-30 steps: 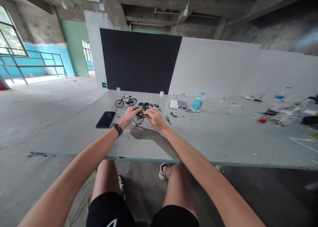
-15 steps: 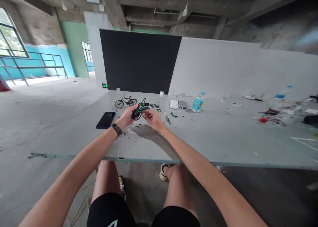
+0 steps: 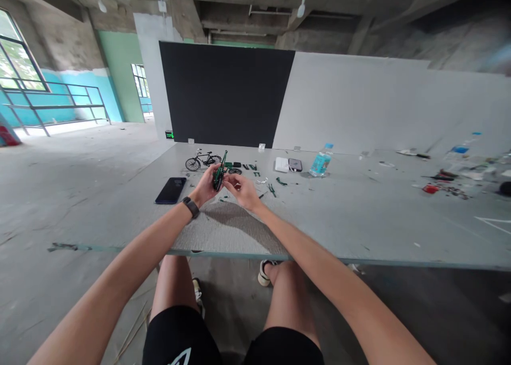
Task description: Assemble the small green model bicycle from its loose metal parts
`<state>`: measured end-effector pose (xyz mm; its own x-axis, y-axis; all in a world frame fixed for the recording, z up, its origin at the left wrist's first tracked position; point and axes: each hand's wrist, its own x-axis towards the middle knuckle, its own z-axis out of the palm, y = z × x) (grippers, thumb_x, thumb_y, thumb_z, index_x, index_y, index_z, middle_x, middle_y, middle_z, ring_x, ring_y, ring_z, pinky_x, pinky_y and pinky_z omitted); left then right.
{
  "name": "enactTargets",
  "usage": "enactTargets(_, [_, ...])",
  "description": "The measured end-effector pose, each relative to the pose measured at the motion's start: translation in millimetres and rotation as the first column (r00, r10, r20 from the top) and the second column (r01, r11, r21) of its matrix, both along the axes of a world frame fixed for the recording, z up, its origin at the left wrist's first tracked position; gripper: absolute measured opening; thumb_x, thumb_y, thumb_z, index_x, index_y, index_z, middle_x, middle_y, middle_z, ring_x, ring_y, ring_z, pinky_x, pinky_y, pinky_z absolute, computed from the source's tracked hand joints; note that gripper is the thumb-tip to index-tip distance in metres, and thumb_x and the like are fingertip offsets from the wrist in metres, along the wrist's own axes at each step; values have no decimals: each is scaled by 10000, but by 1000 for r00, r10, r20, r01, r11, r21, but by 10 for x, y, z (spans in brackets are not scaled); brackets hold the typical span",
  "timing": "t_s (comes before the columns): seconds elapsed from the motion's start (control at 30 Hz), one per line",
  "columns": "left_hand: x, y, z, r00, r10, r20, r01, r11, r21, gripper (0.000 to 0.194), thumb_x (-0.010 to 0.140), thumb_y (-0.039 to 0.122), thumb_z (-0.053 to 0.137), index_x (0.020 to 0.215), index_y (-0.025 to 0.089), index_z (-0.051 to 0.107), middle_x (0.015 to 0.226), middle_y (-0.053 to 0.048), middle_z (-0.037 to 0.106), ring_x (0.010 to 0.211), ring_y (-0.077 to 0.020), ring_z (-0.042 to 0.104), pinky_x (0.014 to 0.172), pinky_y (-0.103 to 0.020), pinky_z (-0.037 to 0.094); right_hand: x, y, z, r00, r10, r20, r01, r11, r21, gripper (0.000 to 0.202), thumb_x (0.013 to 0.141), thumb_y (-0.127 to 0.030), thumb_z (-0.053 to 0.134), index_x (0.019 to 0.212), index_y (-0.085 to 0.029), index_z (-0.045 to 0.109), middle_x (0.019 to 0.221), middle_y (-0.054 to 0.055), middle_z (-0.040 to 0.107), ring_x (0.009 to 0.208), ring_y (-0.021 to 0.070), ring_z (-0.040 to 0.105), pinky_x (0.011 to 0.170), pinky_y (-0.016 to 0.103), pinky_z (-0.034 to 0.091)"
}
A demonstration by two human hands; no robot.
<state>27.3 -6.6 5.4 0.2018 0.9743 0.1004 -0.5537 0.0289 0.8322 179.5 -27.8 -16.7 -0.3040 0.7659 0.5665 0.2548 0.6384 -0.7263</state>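
Note:
My left hand [image 3: 206,187] is closed around a green model bicycle frame [image 3: 220,173] with a dark wheel, held above the table with its thin end pointing up. Beside it, my right hand [image 3: 242,190] has its thumb and fingers pinched together at the frame's right side; whatever sits between those fingertips is too small to make out. Just behind the hands stands a finished-looking black model bicycle [image 3: 203,160]. Small green parts [image 3: 272,190] and a curved green piece [image 3: 281,182] lie to the right of my right hand. Another wheel [image 3: 235,171] rests behind the hands.
A dark phone [image 3: 171,190] lies left of my left wrist. Farther back are a white case [image 3: 281,164], a grey square device [image 3: 295,165] and a water bottle [image 3: 321,160]. Red and dark clutter [image 3: 431,188] sits at the far right. The table's front edge [image 3: 239,256] runs above my knees.
The model frame has turned more upright and edge-on in my left hand. My right hand has shifted slightly left, staying at its side.

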Motion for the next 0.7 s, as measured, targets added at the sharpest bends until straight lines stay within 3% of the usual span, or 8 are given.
enactTargets(0.2, [-4,-3,-11,998,-49,49,51,998,-30,182,850,345,622,772,185,585,601,32,544,472,-71,492,434,-198,370,-3,21,20,993,115,-31,-117,990,-77,392,883,-599,627,894,-207,637,768,15,607,662,145,518,618,285,445])
enactTargets(0.33, [29,-36,-16,999,-39,-22,39,999,6,249,829,402,639,739,190,546,609,19,555,482,-88,502,455,-223,388,13,58,26,974,202,-103,-223,937,-270,431,812,-631,700,800,-207,620,705,-14,541,626,127,488,580,270,449])
enactTargets(0.47, [53,4,-76,998,28,-57,-22,995,101,296,758,419,709,738,193,519,630,20,553,493,-89,491,461,-225,381,72,54,53,956,204,-213,-285,822,-493,407,751,-570,789,777,-197,628,759,1,579,681,121,538,602,249,487])
enactTargets(0.63, [71,41,-120,986,57,-154,-18,970,244,252,733,358,737,763,185,556,682,17,575,575,-89,510,537,-212,407,199,84,80,900,309,-308,-435,576,-692,352,704,-439,864,750,-171,642,715,25,602,636,130,547,604,290,511])
enactTargets(0.7, [79,24,-105,978,75,-194,-28,971,236,246,744,364,725,770,188,555,684,14,571,589,-95,518,542,-213,409,213,93,72,888,348,-302,-455,562,-691,348,730,-453,843,759,-173,638,712,20,597,634,131,547,619,299,513])
